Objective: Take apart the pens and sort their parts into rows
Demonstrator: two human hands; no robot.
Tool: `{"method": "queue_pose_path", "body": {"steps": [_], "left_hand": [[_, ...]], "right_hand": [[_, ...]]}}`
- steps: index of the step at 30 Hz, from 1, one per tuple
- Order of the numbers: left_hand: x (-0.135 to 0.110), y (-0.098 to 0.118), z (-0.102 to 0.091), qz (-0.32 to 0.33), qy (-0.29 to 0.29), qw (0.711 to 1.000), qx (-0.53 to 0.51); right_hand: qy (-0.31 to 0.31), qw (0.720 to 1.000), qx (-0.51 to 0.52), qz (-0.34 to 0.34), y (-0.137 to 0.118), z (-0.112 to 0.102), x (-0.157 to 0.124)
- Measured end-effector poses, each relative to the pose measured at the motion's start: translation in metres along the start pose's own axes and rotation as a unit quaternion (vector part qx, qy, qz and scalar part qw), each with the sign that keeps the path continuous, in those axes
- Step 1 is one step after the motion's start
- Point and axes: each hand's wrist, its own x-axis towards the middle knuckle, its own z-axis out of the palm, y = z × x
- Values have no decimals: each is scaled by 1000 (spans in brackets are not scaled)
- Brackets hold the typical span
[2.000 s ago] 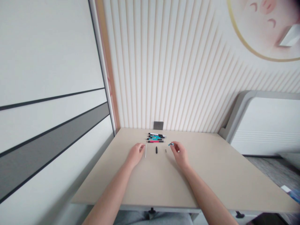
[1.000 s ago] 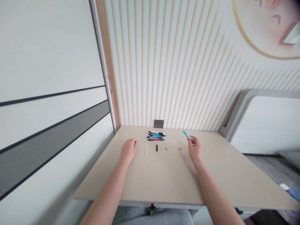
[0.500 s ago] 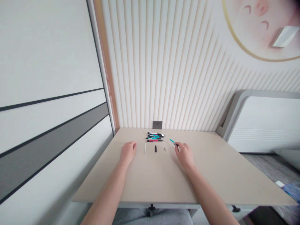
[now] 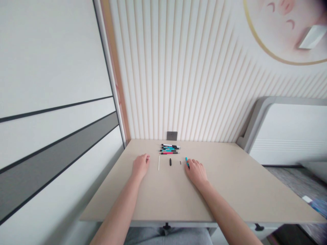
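My right hand [image 4: 196, 172] rests on the tabletop, its fingers over the end of a teal pen barrel [image 4: 187, 162], whose tip shows beyond them. My left hand [image 4: 140, 166] lies loosely curled on the table, with nothing visible in it. A thin white pen refill [image 4: 158, 163] lies just right of it. Further right are a small black pen part [image 4: 170, 162] and a tiny dark part [image 4: 180, 163]. Several assembled pens in black, teal and pink [image 4: 170, 149] lie side by side near the far edge.
The pale beige table [image 4: 230, 190] meets a white slatted wall at its far edge, with a dark wall socket [image 4: 172, 135] above. A tall white panel [image 4: 56, 102] stands along the left side. A white padded bed headboard [image 4: 286, 136] stands at the right.
My right hand has come down from the air to the tabletop, moving toward the parts, with the teal pen barrel now against the table. My left hand has barely moved.
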Motion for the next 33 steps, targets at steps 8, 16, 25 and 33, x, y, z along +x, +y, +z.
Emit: {"method": "queue_pose_path", "body": {"steps": [8,16,25,33], "left_hand": [[1,0,1,-12,-9,1000,11],[0,1,-2,-23,-15,999,16],[0,2,-1,-27,-18,999,-2],[1,-1,0,-28,-19,999,-19]], "right_hand": [[-45,999,10,25,0,-8,-2],[-79,996,23,36,-1,-7,0],[-88,995,29,41,0,-7,0],[-73,996,33,41,1,-8,-2]]}}
